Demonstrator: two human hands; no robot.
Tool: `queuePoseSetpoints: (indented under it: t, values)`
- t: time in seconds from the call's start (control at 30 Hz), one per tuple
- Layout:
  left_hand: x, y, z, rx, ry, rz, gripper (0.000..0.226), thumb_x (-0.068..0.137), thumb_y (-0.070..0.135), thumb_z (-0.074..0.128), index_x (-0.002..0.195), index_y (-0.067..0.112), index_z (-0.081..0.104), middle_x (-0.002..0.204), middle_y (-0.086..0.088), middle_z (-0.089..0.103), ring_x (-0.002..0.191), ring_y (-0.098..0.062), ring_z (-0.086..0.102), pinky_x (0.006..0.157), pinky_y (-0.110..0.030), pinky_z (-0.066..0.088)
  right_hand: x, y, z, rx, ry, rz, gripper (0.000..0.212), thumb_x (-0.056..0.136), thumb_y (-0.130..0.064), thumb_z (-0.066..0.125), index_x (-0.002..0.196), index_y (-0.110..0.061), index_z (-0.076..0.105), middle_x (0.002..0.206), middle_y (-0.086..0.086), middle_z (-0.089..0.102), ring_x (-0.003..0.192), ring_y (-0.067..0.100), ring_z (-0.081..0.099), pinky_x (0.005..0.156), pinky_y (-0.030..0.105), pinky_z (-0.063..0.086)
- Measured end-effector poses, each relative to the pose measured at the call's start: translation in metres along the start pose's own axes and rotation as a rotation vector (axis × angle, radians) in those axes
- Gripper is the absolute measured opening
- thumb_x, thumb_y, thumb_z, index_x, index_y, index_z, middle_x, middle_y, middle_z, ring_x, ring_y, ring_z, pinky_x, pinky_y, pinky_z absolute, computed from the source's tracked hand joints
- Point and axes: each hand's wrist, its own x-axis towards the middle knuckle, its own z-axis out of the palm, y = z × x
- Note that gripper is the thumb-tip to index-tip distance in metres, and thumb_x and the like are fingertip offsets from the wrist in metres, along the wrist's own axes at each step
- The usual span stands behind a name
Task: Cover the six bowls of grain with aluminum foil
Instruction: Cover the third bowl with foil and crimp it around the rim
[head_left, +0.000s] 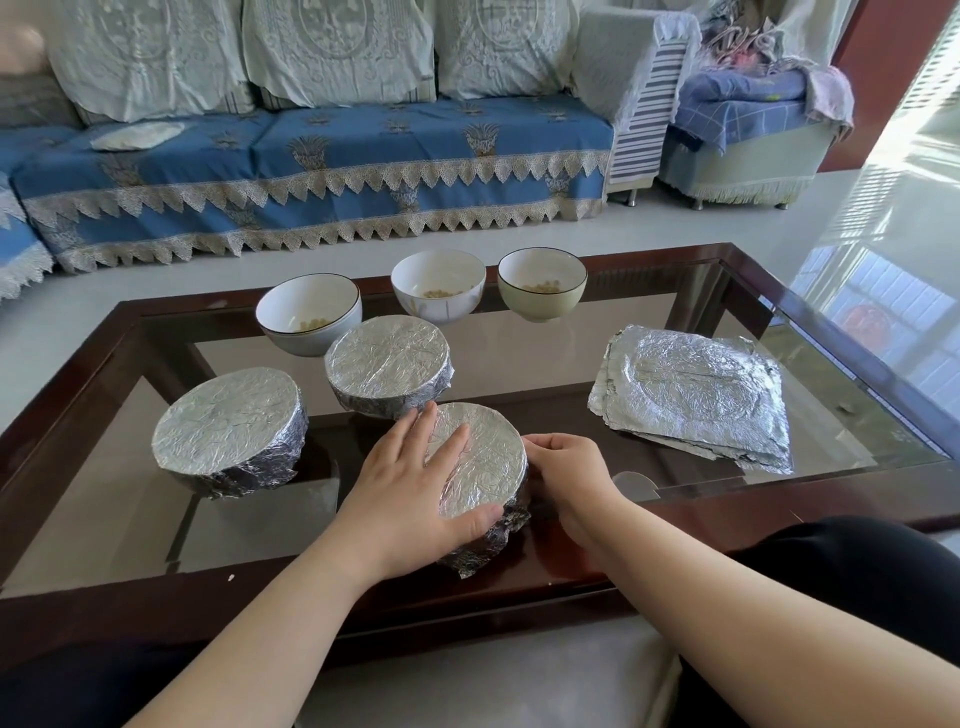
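Three bowls wrapped in foil stand on the glass table: one at the left, one in the middle, one nearest me. My left hand lies flat on the nearest bowl's foil top, thumb along its front rim. My right hand cups that bowl's right side with curled fingers pressing the foil. Behind stand three uncovered bowls with grain: a white one, a white one and a pale green one. A stack of foil sheets lies to the right.
The table has a dark wooden frame around the glass. A sofa with a blue cover stands behind it, an armchair at the back right. My knees flank the table's near edge.
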Motion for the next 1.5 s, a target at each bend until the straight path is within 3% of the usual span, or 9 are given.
queuePoseSetpoints:
  t: [0.2,0.27,0.43,0.6,0.73,0.87,1.17,1.3,1.5]
  values:
    - [0.0,0.0,0.002,-0.003,0.015,-0.004,0.119,0.053,0.097,-0.005,0.156,0.037,-0.008,0.162,0.0,-0.028,0.147,-0.016,-0.029,0.119,-0.037,-0.011,-0.017,-0.007,0.004,-0.104,-0.031,-0.087,0.069,0.084,-0.065,0.051,0.071,0.002,0.057,0.063,0.004,0.046,0.06,0.018,0.042,0.063,0.033,0.036]
    - [0.0,0.0,0.002,0.005,0.024,-0.006,0.118,0.055,0.096,-0.005,0.156,0.037,-0.007,0.162,0.0,-0.027,0.147,-0.016,-0.028,0.119,-0.037,-0.01,-0.029,-0.012,0.006,-0.188,-0.061,-0.181,0.052,0.095,-0.052,0.048,0.068,-0.008,0.042,0.06,0.001,0.031,0.058,0.016,0.029,0.056,0.029,0.025]
    - [0.001,0.001,0.005,0.002,0.04,-0.016,0.123,0.05,0.098,-0.011,0.157,0.036,-0.005,0.163,-0.001,-0.025,0.148,-0.017,-0.027,0.119,-0.037,-0.01,-0.032,-0.001,0.013,-0.168,-0.145,-0.247,0.044,0.095,-0.048,0.043,0.077,-0.008,0.049,0.074,0.002,0.04,0.069,0.018,0.035,0.068,0.036,0.033]
    - [0.0,0.002,0.005,-0.009,0.05,-0.023,0.125,0.048,0.098,-0.014,0.157,0.036,-0.005,0.163,0.0,-0.025,0.148,-0.017,-0.026,0.119,-0.038,-0.009,-0.027,0.001,0.014,-0.024,-0.227,-0.127,0.065,0.086,-0.059,0.043,0.089,0.005,0.056,0.085,0.006,0.056,0.076,0.02,0.048,0.072,0.037,0.038]
    - [0.002,0.002,0.006,-0.012,0.063,-0.031,0.13,0.044,0.099,-0.018,0.157,0.036,-0.003,0.163,-0.001,-0.023,0.149,-0.018,-0.024,0.12,-0.038,-0.008,-0.023,0.001,0.011,0.169,-0.235,0.017,0.04,0.105,-0.033,0.04,0.099,-0.009,0.071,0.096,0.009,0.075,0.084,0.02,0.071,0.078,0.034,0.05]
    - [0.002,0.002,0.007,-0.017,0.078,-0.037,0.13,0.045,0.099,-0.018,0.157,0.036,-0.002,0.164,-0.002,-0.021,0.149,-0.02,-0.022,0.121,-0.04,-0.006,-0.018,0.002,0.011,0.22,-0.241,0.075,0.035,0.105,-0.028,0.041,0.099,-0.01,0.071,0.087,0.005,0.076,0.075,0.015,0.071,0.065,0.027,0.049]
    - [0.003,0.0,0.008,-0.039,0.089,-0.035,0.124,0.052,0.101,-0.001,0.158,0.035,0.003,0.164,-0.002,-0.018,0.15,-0.02,-0.02,0.121,-0.041,-0.005,-0.022,-0.011,0.006,0.268,-0.257,0.16,0.034,0.101,-0.024,0.047,0.114,0.001,0.065,0.11,0.022,0.071,0.104,0.035,0.067,0.09,0.042,0.052]
    - [0.002,-0.001,0.006,-0.028,0.088,-0.021,0.13,0.046,0.1,-0.015,0.157,0.035,0.0,0.164,-0.001,-0.019,0.149,-0.019,-0.021,0.121,-0.04,-0.006,-0.021,-0.01,0.005,0.269,-0.277,0.167,0.032,0.102,-0.025,0.046,0.111,-0.003,0.067,0.099,0.015,0.074,0.089,0.027,0.07,0.082,0.037,0.054]
    - [0.003,-0.004,0.006,-0.057,0.101,0.013,0.127,0.051,0.103,0.0,0.158,0.034,0.004,0.165,0.0,-0.015,0.15,-0.016,-0.019,0.122,-0.038,-0.006,-0.017,-0.012,0.004,0.274,-0.289,0.194,0.025,0.098,-0.021,0.048,0.092,-0.006,0.067,0.067,0.004,0.066,0.058,0.017,0.063,0.061,0.029,0.05]
